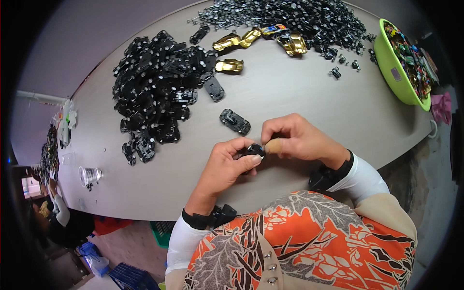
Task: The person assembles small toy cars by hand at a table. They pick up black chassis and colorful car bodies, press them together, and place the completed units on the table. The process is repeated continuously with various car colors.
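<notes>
Most of the frame is filled by the surface [299, 92]. Black chassis [154, 82] are heaped at upper left, wheels [333, 21] are piled along the top edge, and a green basin [386, 63] is set at upper right. Near the centre, a black part [254, 151] is clasped by the left hand's [223, 166] curled fingers; the right hand's [300, 137] fingers are bent together beside it, whether around anything cannot be told.

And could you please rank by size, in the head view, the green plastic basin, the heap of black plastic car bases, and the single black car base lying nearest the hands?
1. Heap of black plastic car bases
2. Green plastic basin
3. Single black car base
</notes>
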A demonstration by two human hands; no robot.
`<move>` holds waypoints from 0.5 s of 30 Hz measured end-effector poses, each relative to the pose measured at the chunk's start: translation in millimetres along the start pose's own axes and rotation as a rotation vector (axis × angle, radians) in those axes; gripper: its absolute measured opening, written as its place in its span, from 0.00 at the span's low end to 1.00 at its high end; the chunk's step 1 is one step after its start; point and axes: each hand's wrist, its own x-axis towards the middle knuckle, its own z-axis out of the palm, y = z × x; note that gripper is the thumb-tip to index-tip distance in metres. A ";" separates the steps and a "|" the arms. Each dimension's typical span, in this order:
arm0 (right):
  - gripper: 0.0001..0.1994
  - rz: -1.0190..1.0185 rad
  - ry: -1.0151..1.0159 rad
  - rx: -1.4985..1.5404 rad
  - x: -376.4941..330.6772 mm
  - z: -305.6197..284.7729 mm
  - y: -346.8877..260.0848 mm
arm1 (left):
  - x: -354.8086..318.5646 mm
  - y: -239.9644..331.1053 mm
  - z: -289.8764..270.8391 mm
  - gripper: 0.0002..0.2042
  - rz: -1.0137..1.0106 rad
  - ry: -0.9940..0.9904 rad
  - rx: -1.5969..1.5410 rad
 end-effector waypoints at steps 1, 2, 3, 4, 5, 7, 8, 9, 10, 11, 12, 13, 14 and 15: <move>0.03 0.125 -0.029 0.150 0.1 -0.8 -5.4 | -3.5 1.0 -1.5 0.07 -0.011 -0.005 -0.107; 0.03 0.094 -0.032 0.151 0.6 -2.1 -6.5 | -6.4 1.0 -4.0 0.08 -0.012 0.002 -0.118; 0.04 0.064 0.001 0.133 1.0 -1.4 -6.6 | -8.6 0.6 -6.3 0.08 -0.010 0.010 -0.129; 0.04 0.032 0.032 0.115 1.8 0.9 -5.3 | -12.0 -0.2 -8.9 0.08 -0.008 0.018 -0.141; 0.04 0.000 0.063 0.098 3.4 3.4 -3.6 | -16.8 -2.0 -11.9 0.08 0.012 0.017 -0.144; 0.06 -0.162 0.078 -0.040 9.5 3.9 2.9 | -24.6 -5.1 -17.3 0.08 0.053 0.000 -0.148; 0.07 -0.262 0.087 -0.153 14.7 4.1 6.2 | -35.7 -5.8 -21.5 0.09 0.085 0.033 -0.108; 0.07 -0.359 0.107 -0.264 17.8 0.9 7.3 | -51.0 -7.4 -26.8 0.09 0.112 0.056 -0.066; 0.07 -0.339 0.146 -0.344 18.2 -4.5 4.9 | -68.0 -8.3 -31.4 0.09 0.137 0.075 -0.020; 0.07 -0.313 0.203 -0.429 15.7 -13.8 2.4 | -86.8 -5.0 -34.4 0.10 0.081 0.103 0.004; 0.07 -0.285 0.259 -0.512 14.9 -22.6 -1.1 | -111.6 -1.3 -38.3 0.11 0.025 0.135 0.030; 0.07 -0.299 0.305 -0.557 16.5 -31.4 -2.2 | -137.9 -7.4 -42.3 0.11 -0.014 0.229 0.050; 0.06 -0.308 0.355 -0.615 19.4 -41.2 -2.5 | -164.2 -14.8 -50.6 0.12 -0.056 0.303 0.147; 0.06 -0.320 0.398 -0.677 23.7 -50.6 -4.6 | -188.2 -23.3 -55.6 0.12 -0.095 0.363 0.103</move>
